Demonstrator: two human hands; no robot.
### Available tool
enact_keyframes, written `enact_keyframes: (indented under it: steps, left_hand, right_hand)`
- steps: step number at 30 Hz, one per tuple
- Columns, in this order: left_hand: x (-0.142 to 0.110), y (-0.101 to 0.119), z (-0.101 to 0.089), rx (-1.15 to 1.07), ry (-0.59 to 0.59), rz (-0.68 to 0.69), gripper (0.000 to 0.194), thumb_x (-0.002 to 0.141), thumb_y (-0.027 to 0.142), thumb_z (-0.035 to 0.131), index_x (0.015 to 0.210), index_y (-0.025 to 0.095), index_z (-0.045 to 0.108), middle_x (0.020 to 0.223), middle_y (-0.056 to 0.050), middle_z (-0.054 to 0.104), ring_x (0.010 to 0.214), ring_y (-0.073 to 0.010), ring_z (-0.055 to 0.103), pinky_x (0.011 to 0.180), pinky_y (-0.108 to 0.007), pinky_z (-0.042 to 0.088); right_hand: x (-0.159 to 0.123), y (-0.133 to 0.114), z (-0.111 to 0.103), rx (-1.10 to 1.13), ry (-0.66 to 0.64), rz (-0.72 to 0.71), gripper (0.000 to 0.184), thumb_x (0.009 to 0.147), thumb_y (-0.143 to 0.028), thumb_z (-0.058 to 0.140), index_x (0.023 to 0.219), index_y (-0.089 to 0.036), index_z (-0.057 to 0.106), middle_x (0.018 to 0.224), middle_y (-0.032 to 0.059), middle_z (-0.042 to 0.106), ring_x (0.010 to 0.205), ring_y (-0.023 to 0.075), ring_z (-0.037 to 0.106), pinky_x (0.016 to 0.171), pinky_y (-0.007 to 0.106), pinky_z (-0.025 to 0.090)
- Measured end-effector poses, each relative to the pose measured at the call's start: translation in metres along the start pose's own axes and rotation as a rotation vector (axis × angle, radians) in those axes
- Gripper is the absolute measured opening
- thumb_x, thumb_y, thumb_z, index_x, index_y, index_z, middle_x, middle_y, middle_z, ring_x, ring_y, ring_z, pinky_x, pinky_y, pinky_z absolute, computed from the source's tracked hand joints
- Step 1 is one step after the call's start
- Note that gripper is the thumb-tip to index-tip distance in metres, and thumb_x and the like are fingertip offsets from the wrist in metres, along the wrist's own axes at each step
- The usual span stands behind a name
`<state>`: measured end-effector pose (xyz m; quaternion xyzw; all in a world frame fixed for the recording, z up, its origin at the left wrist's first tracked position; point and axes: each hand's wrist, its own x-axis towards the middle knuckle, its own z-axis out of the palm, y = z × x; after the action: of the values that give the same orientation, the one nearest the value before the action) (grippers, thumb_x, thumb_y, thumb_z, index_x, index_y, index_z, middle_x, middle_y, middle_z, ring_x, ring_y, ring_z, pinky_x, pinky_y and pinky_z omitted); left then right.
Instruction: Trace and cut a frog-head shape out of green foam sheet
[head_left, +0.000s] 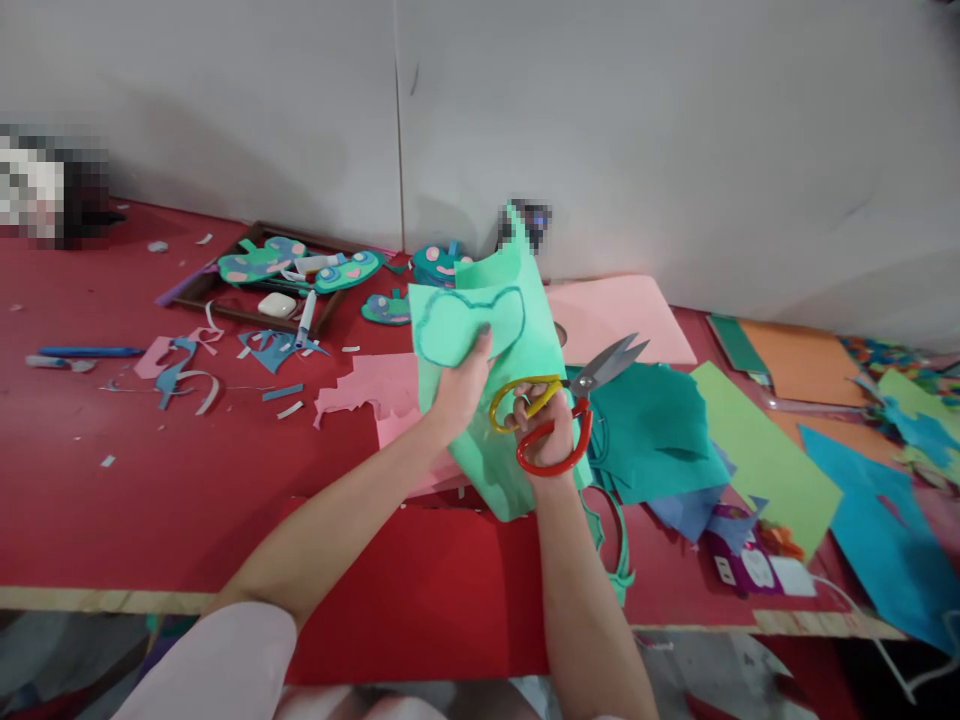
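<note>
Mint sheet (499,480): held up over the middle of the red table (150,470), with a rounded, two-lobed outline (469,295) drawn in darker green on its far left part; from here I can't tell whether that part is a fold or a separate piece.
Left hand (461,388): gripping the mint sheet, thumb pressed on the front, inside the outline.
Right hand (546,425): closed on the scissors (582,384), fingers in the yellow and red loops, in front of the sheet's right part.
Blades: slightly parted, pointing far and right, beyond the sheet's right edge.
Far left: a brown frame (199,314) with green cutouts (259,264) and a white case (277,304) lying in it.
Left: a blue pen (90,351), among paper scraps.
Just left of the sheet: torn pink paper (375,385).
Right: a teal sheet (652,430) beside a lime sheet (757,440); farther off, an orange sheet (802,360).
Near right: a purple box (739,555) and a blue sheet (885,540).
</note>
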<state>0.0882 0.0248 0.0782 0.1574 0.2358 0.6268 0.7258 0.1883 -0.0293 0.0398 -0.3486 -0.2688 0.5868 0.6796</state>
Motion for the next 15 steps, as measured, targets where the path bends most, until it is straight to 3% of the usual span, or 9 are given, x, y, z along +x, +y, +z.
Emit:
enact_keyframes:
  steps: [3, 7, 12, 15]
  left_hand:
    - [0.007, 0.011, 0.003, -0.068, -0.133, 0.080, 0.031, 0.086, 0.029, 0.052, 0.115, 0.020, 0.060, 0.119, -0.004, 0.063, 0.124, -0.0237, 0.048, 0.107, -0.043, 0.036]
    - [0.012, 0.021, 0.001, -0.082, -0.107, 0.054, 0.031, 0.089, 0.029, 0.046, 0.114, 0.018, 0.061, 0.116, -0.007, 0.065, 0.119, -0.0224, 0.053, 0.106, -0.042, 0.037]
    - [0.017, 0.024, -0.003, -0.036, -0.013, -0.016, 0.029, 0.087, 0.030, 0.048, 0.107, 0.016, 0.064, 0.109, -0.007, 0.068, 0.115, -0.0220, 0.056, 0.105, -0.039, 0.039]
    - [0.022, 0.023, -0.009, -0.034, -0.037, -0.041, 0.029, 0.088, 0.034, 0.045, 0.098, 0.017, 0.066, 0.105, -0.006, 0.070, 0.112, -0.0215, 0.059, 0.104, -0.039, 0.041]
  right_hand:
    - [-0.002, 0.000, 0.002, -0.055, -0.145, 0.051, 0.040, 0.077, -0.061, 0.048, 0.078, -0.022, 0.055, 0.079, 0.0008, 0.057, 0.048, 0.0084, 0.042, 0.046, 0.026, 0.040]
    - [-0.007, 0.006, 0.005, -0.163, -0.288, 0.077, 0.050, 0.077, -0.067, 0.042, 0.086, -0.022, 0.062, 0.086, 0.0035, 0.058, 0.051, 0.0101, 0.042, 0.048, 0.029, 0.039]
    - [-0.007, 0.015, 0.015, -0.211, -0.335, 0.125, 0.044, 0.082, -0.060, 0.042, 0.090, -0.021, 0.061, 0.085, 0.0039, 0.057, 0.052, 0.0109, 0.043, 0.049, 0.030, 0.041]
    - [0.000, 0.010, 0.031, -0.172, -0.299, 0.162, 0.045, 0.082, -0.061, 0.039, 0.084, -0.020, 0.059, 0.076, 0.0023, 0.055, 0.051, 0.0121, 0.045, 0.048, 0.031, 0.043]
